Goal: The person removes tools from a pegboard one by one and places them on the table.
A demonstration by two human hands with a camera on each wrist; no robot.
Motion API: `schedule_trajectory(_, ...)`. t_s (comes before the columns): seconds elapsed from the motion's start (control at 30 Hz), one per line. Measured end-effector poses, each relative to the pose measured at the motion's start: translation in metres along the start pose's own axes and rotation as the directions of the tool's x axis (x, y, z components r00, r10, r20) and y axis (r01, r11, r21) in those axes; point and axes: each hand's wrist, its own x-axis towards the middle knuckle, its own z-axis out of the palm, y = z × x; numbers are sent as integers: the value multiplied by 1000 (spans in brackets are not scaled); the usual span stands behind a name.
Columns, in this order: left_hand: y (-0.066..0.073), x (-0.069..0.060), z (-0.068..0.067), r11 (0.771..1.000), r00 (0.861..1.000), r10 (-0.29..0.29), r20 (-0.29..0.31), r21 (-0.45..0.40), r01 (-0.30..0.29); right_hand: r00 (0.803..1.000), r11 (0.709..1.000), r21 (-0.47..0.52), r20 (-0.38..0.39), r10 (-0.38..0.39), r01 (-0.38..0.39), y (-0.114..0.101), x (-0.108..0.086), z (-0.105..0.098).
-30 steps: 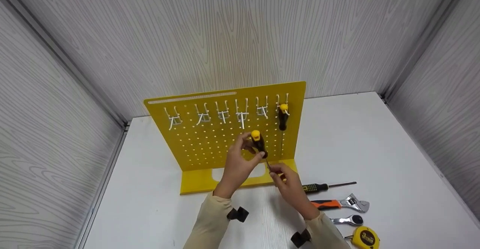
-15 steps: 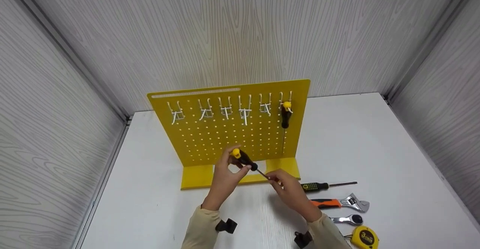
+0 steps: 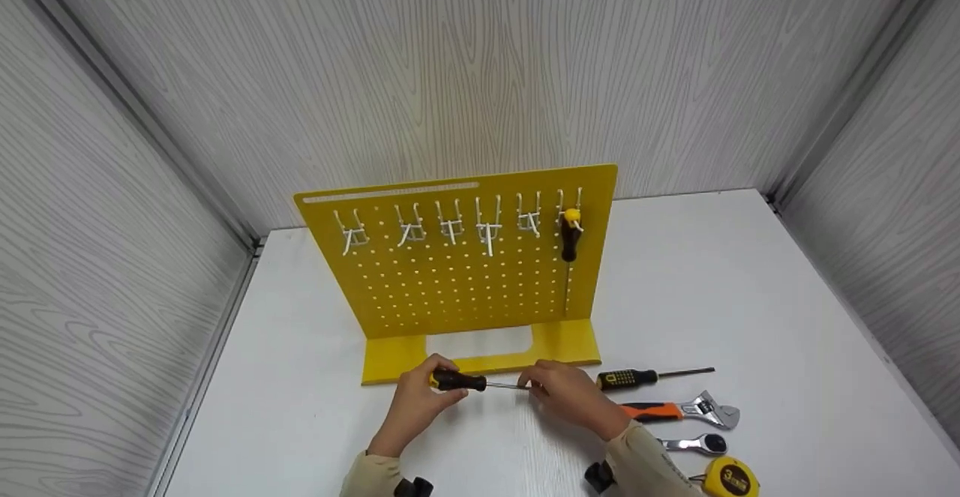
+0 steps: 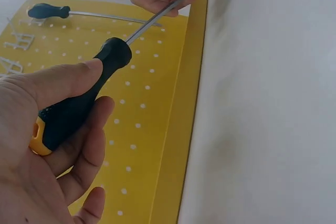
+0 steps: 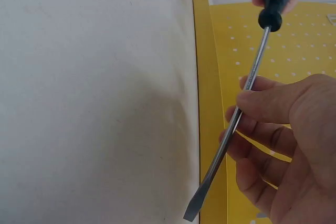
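A flat-blade screwdriver (image 3: 459, 380) with a dark handle and yellow end lies nearly level between both hands, in front of the pegboard's base. My left hand (image 3: 417, 405) grips its handle, thumb on one side and fingers on the other, as the left wrist view shows. With thumb and fingers my right hand (image 3: 568, 395) pinches the steel shaft (image 5: 251, 80); the flat tip (image 5: 195, 207) sticks out beyond the fingers. Behind them stands the yellow pegboard (image 3: 450, 287) with several white hooks (image 3: 490, 233). A second screwdriver (image 3: 570, 241) hangs on its rightmost hook.
Right of my right hand, a black-and-yellow screwdriver (image 3: 628, 378), an adjustable wrench (image 3: 705, 409) with an orange handle, a ratchet wrench (image 3: 705, 444) and a yellow tape measure (image 3: 731, 477) lie in a column on the white table (image 3: 795, 377). Wood-grain panels (image 3: 480, 70) enclose the table.
Both hands have brought the screwdriver down and toward me, away from the pegboard. It has turned from steeply upright to nearly level, handle to the left. The hanging screwdriver stays put.
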Motion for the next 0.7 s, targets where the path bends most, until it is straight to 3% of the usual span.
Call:
schedule_trajectory(0.1,-11,-2,-1,998,999,-29,26,53,28,999,1000,-6,37,-19,19,1,3,2)
schedule_trajectory(0.33,-27,1,-2,990,998,-39,43,136,33,998,999,-49,62,-21,24,2,7,9)
schedule_trajectory(0.7,-39,4,1,968,995,-93,47,237,79,998,998,-65,63,-6,10,4,10,16)
